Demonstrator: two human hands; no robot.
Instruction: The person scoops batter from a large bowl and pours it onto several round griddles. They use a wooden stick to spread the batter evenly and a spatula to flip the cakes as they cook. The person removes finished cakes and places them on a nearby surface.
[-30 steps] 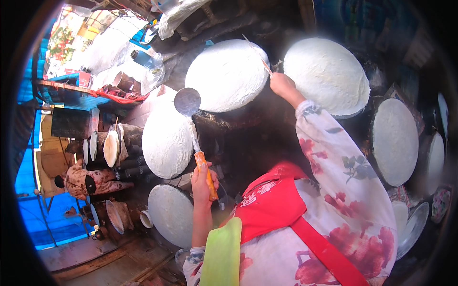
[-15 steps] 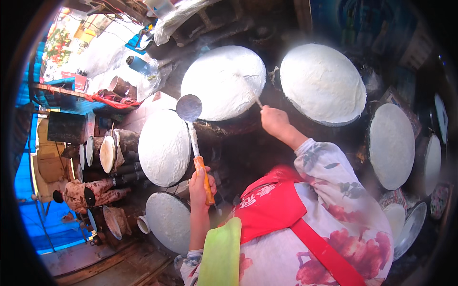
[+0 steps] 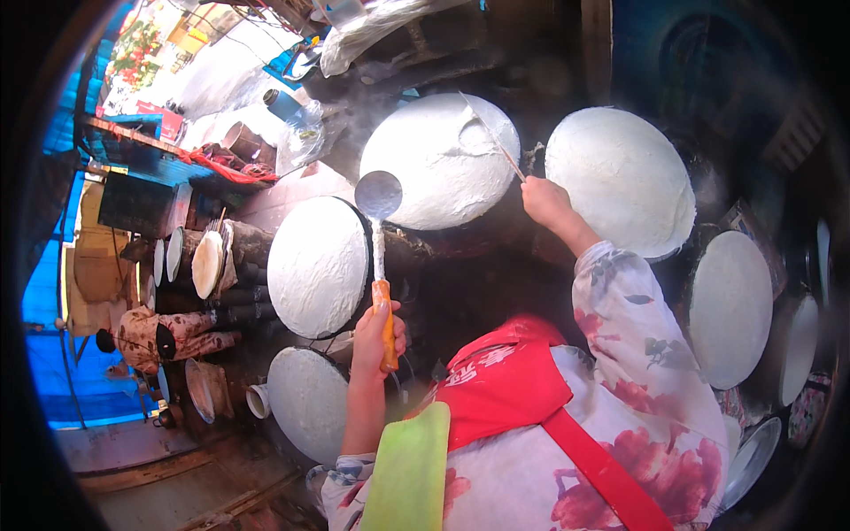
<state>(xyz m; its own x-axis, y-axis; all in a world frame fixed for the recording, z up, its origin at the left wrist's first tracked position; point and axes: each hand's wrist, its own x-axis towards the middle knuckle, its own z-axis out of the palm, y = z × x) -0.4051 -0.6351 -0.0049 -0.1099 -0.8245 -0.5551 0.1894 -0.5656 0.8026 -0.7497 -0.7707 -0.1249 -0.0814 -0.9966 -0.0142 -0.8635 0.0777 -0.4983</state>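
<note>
My left hand (image 3: 379, 338) is wrapped round the orange handle of a ladle (image 3: 380, 196), whose round bowl points up between two batter-covered griddles. A long, thin spreading stick (image 3: 503, 152) is gripped in my right hand (image 3: 546, 202); it slants over the right side of the far middle griddle (image 3: 416, 159). White batter covers that griddle, with a rounded mark (image 3: 475, 135) in its surface beside the stick. The left griddle (image 3: 317, 265) stands close to the ladle, its white layer wrinkled. Beyond my right hand lies another white-covered griddle (image 3: 620, 181).
More round white-topped griddles stand at the right (image 3: 730, 310) and lower left (image 3: 308, 403). A metal basin (image 3: 753, 460) sits at the lower right. At the left are a white cup (image 3: 258, 401), stacked flatbreads (image 3: 208, 264) and another person (image 3: 155, 341) in patterned clothes.
The view has shifted, so most griddles sit farther right or lower. My right hand has moved right, and the stick now slants up to the left. The ladle stays in my left hand.
</note>
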